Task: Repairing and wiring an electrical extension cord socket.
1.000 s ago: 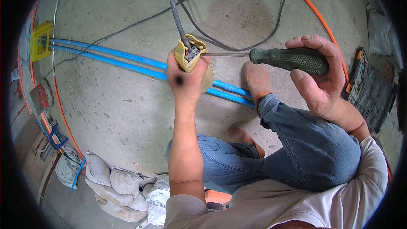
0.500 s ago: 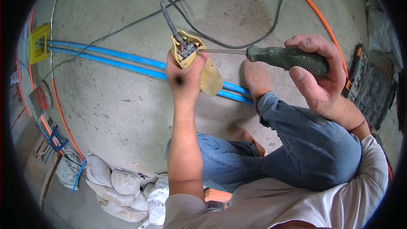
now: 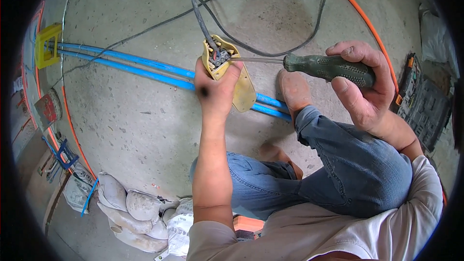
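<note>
One yellow housing (image 3: 245, 89) rightward, one screwdriver (image 3: 316, 66)

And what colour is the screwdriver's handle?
The handle is dark green, with dotted patches; it shows best in the head view.

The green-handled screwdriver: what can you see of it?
The screwdriver has a thick, dark green, dimpled handle, plastic-looking, and a slim metallic shaft. Held by the right hand, it runs nearly sideways in the picture, shaft pointing left. The shaft reaches the open yellow housing in the left hand; its tip is hard to make out.
</note>
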{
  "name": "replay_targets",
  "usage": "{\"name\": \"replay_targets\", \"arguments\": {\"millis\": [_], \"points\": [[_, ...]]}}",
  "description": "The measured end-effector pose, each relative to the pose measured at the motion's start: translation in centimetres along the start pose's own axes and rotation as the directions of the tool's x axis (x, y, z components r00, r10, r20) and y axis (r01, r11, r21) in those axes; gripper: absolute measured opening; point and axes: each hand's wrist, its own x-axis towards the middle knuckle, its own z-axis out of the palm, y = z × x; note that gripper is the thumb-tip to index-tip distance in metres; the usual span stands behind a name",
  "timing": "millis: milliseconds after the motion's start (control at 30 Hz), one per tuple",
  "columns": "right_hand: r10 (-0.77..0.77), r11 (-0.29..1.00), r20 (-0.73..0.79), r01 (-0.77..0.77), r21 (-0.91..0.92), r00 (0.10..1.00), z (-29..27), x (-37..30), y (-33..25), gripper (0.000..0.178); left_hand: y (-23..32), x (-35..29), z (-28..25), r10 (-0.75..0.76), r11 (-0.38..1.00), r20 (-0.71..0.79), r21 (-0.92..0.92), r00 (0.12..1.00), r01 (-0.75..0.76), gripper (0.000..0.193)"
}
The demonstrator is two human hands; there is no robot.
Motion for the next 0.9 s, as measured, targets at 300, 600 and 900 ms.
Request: {"name": "replay_targets", "arguments": {"millis": [300, 600, 900], "points": [[0.011, 1.0, -0.012, -0.011, 0.019, 1.0, -0.1, 0.0, -0.3, 0.036, 0.3, -0.3, -0.1, -0.032, 0.999, -0.024, 0.034, 0.999, 0.033, 0.036], [-0.07, 0.997, 0.036, 0.071, -0.031, 0.997, 0.2, 0.2, 0.2, 0.037, 0.2, -0.4, 0.6, -0.039, 0.999, -0.092, -0.024, 0.995, 0.037, 0.039], [-0.142, 0.981, 0.094, 0.152, -0.12, 0.985, 0.3, 0.2, 0.5, 0.038, 0.5, -0.4, 0.8, -0.061, 0.998, -0.124, -0.032, 0.99, 0.057, 0.043]]}}
